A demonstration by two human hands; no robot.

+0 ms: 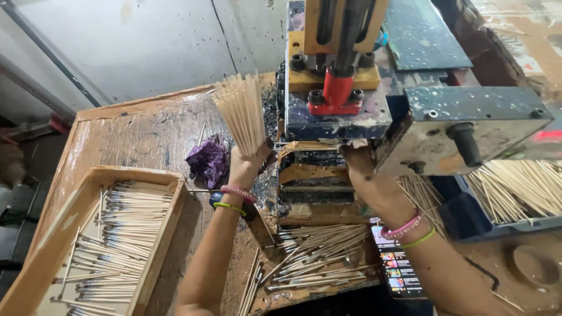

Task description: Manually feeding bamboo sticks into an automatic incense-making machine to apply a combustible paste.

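Pale wooden sticks [240,114], fanned upright, in left hand [249,161] grip (right hand [360,167] grip hidden).

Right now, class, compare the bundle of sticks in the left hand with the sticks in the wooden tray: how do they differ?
The bundle of sticks stands upright, fanned out in the left hand; the sticks in the wooden tray lie flat in rows. The bundle looks plain and pale; many tray sticks show dark tips. Both are thin, light wooden sticks.
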